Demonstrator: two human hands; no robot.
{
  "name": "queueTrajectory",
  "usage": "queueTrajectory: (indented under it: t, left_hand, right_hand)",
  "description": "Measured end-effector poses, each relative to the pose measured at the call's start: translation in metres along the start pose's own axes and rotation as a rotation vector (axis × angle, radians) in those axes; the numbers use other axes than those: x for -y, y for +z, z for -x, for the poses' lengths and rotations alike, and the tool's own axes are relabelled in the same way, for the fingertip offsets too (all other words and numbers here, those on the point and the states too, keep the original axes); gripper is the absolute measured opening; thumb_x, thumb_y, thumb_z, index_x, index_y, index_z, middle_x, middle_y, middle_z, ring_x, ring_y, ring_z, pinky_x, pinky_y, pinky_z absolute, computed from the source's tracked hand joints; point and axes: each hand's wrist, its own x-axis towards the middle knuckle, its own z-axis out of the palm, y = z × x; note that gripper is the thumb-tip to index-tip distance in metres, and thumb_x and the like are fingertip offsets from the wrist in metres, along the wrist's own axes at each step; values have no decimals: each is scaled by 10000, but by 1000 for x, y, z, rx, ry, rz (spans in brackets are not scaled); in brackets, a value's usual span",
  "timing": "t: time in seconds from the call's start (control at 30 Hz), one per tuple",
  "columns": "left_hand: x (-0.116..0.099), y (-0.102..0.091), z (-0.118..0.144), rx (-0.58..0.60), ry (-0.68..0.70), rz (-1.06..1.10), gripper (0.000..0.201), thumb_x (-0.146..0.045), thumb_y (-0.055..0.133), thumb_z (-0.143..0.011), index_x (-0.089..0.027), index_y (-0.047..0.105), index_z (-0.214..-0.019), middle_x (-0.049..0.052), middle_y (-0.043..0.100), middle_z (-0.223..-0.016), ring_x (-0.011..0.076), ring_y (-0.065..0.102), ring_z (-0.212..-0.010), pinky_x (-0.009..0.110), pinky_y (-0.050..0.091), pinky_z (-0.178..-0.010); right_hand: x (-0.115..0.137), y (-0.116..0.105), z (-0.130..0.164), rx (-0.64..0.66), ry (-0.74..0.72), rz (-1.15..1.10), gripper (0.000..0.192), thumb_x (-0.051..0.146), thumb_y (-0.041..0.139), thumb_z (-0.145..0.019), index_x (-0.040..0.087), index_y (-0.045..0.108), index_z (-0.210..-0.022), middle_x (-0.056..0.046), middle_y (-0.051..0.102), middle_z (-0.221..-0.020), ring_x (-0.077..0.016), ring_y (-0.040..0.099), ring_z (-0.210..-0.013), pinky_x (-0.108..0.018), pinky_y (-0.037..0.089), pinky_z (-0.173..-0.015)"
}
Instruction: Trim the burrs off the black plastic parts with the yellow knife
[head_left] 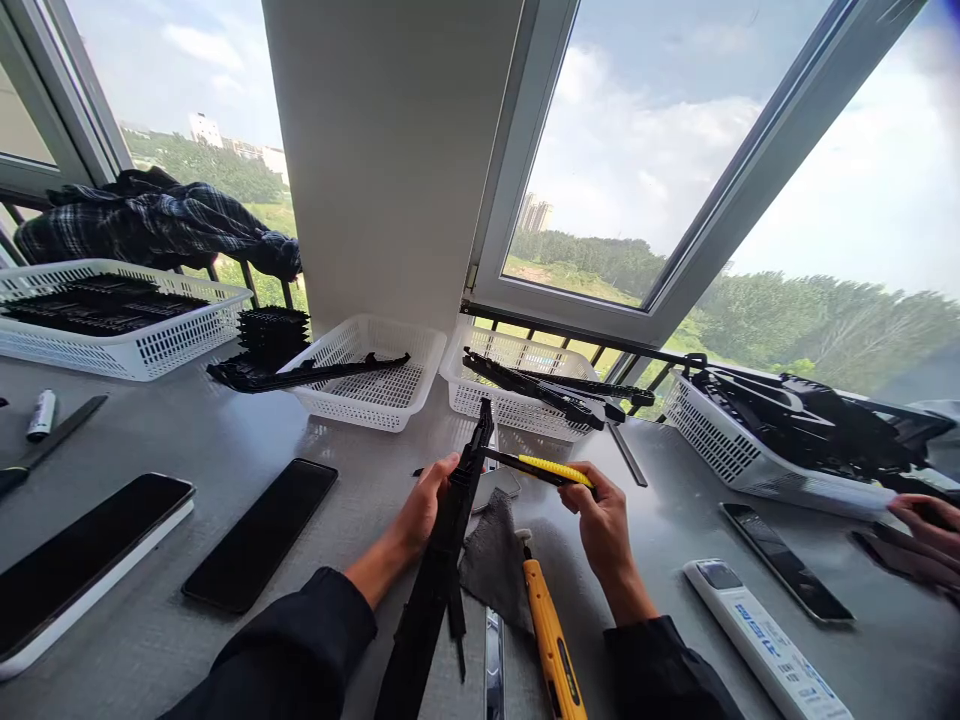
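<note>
My left hand [420, 507] is closed around a long black plastic part [442, 560] that runs from the bottom edge up towards the baskets. In my right hand [602, 517] is a utility knife [559, 470] with a yellow and black handle, its tip against the upper end of the black part. Beneath them on the table lie a grey cloth [496, 560] and a yellow-handled tool [551, 640] with a white tip. A shiny metal strip [494, 665] lies between the black part and that tool.
White baskets [375, 415] line the window side, several with black parts. Two phones [262, 535] [97, 560] lie left; another phone [784, 560] and a white remote [765, 635] lie right. A marker [42, 415] sits far left. Another person's hand [926, 525] shows at the right edge.
</note>
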Motion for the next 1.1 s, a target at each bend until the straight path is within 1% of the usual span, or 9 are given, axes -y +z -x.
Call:
queueTrajectory:
  t: [0.07, 0.2, 0.4, 0.5, 0.63, 0.7, 0.87, 0.97, 1.1]
  left_hand:
    - [1, 0, 0, -4, -10, -25, 580, -693, 633, -763, -158, 694, -978, -19, 571, -513, 129, 463, -422, 237, 322, -412]
    - [-1, 0, 2, 28, 10, -61, 508, -623, 593, -792, -158, 681, -978, 5, 609, -543, 146, 511, -471, 238, 366, -447]
    - [-3, 2, 5, 85, 64, -73, 568, -596, 560, -839, -139, 669, -1157, 12, 629, -558, 147, 478, -480, 246, 358, -474]
    - [-3, 3, 4, 69, 36, -63, 558, -631, 553, -844, -148, 692, -1086, 16, 632, -561, 143, 472, -473, 249, 353, -468]
    - [-3, 3, 4, 17, -2, -93, 534, -675, 585, -836, -154, 704, -838, 37, 634, -541, 136, 485, -452, 257, 349, -462]
    - [-3, 4, 4, 4, 3, -118, 527, -668, 604, -839, -154, 694, -764, 45, 635, -534, 136, 499, -449, 261, 350, -464]
    - [-2, 5, 3, -8, -9, -97, 488, -638, 630, -822, -158, 682, -749, 38, 626, -512, 141, 507, -447, 261, 367, -467]
    - [-2, 4, 2, 33, 14, -96, 439, -581, 585, -842, -158, 688, -783, 37, 629, -504, 141, 497, -445, 259, 376, -475]
    - [-1, 3, 1, 73, 46, -98, 392, -524, 555, -839, -158, 694, -818, 40, 645, -526, 148, 520, -468, 257, 388, -490]
  right_hand:
    - [-1, 0, 0, -11, 18, 0, 213, 354, 605, -793, 183, 672, -900, 31, 522, -659, -125, 422, -604, -241, 352, -548]
    - [-2, 1, -2, -74, 41, -31, 230, 381, 621, -806, 188, 667, -922, 28, 537, -694, -121, 421, -607, -237, 352, -540]
    - [-1, 2, -1, -44, 43, -34, 221, 375, 623, -796, 180, 671, -890, 34, 511, -672, -119, 415, -612, -233, 355, -542]
    - [-1, 3, 0, -52, 48, -53, 216, 372, 629, -805, 183, 661, -904, 34, 515, -683, -115, 413, -609, -228, 354, -539]
    - [3, 5, 1, -37, 60, -56, 223, 383, 634, -797, 188, 661, -902, 26, 523, -681, -122, 437, -612, -228, 377, -537]
    - [5, 5, 1, -15, 77, -64, 228, 392, 638, -780, 192, 661, -886, 18, 536, -686, -132, 470, -629, -233, 408, -553]
    - [5, 5, 2, -40, 102, -99, 229, 382, 633, -750, 189, 674, -865, 25, 522, -660, -125, 452, -610, -228, 393, -542]
    - [3, 4, 3, -53, 117, -103, 242, 384, 640, -743, 188, 677, -880, 26, 531, -662, -126, 460, -610, -230, 399, -543]
    - [3, 6, 4, -24, 123, -94, 244, 384, 634, -725, 184, 681, -857, 31, 516, -635, -124, 444, -596, -233, 392, -537]
